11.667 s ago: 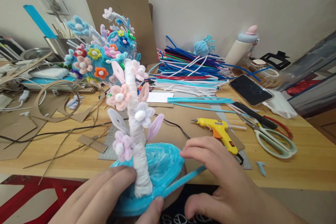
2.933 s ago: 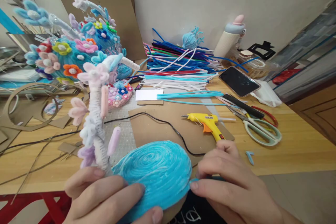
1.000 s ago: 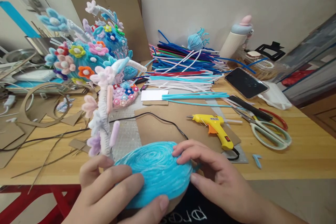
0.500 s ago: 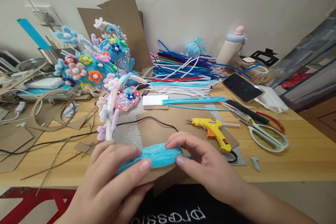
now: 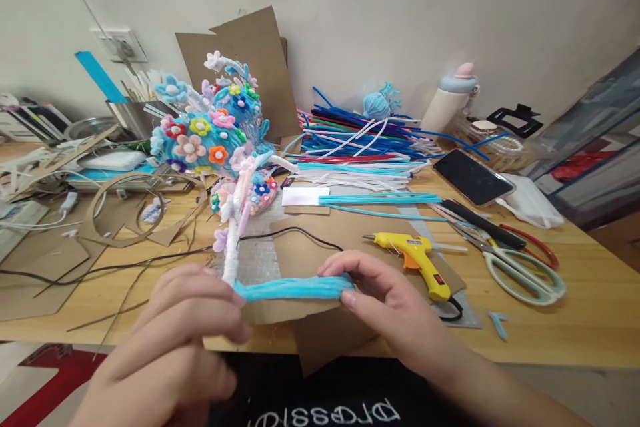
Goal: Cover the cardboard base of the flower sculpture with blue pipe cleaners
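My right hand (image 5: 383, 297) pinches the right end of a cardboard piece (image 5: 295, 310) covered on top with light-blue pipe cleaners (image 5: 295, 287). Loosely curled and smeared by motion, my left hand (image 5: 180, 333) is at its left end; whether its fingers grip anything is unclear. By those fingers rises a white wrapped stem (image 5: 232, 257) with fuzzy flowers; its lower end meets the blue layer or stands just behind it. Beyond the hands, a yellow glue gun (image 5: 417, 257) lies on cardboard. Short light-blue pipe cleaner scraps (image 5: 499, 325) lie to the right.
Flower-covered blue balls (image 5: 200, 140) stand at back left, by a cardboard ring (image 5: 93, 207). Behind are piled pipe cleaners (image 5: 350, 133). A phone (image 5: 473, 177), scissors (image 5: 525, 273) and a bottle (image 5: 445, 103) are on the right. A black cord (image 5: 150, 257) crosses the table.
My left hand has shifted down and left, its thumb off the blue-topped piece, exposing more of its left part. My right hand keeps its pinch. The whole view has shifted slightly.
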The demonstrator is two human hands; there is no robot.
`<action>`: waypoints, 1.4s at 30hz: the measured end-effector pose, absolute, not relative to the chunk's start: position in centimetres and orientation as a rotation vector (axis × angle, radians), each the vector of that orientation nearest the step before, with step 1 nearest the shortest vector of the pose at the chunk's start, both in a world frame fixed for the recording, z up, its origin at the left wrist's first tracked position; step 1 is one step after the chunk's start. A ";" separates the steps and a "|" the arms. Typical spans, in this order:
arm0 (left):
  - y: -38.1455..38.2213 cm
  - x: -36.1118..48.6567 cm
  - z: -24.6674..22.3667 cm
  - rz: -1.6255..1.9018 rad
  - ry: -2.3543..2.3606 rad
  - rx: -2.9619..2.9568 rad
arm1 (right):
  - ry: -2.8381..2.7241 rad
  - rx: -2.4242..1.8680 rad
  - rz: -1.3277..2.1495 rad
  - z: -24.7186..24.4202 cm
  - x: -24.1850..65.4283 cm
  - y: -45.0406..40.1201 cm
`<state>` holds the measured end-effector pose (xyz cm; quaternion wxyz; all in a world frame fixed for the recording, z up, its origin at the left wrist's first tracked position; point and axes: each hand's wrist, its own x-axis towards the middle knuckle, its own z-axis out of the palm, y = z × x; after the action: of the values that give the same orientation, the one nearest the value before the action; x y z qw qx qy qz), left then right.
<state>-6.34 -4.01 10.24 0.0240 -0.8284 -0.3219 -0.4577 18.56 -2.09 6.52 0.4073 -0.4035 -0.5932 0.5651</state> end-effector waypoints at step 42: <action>-2.7 -2.1 6.3 -1.314 -0.550 -2.578 | -1.858 -0.945 0.542 8.6 20.4 -5.7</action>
<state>-2.14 -2.72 6.34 0.0979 -0.8711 -0.1860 -0.4439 20.43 -5.71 8.60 0.4740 -0.3862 -0.7596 0.2215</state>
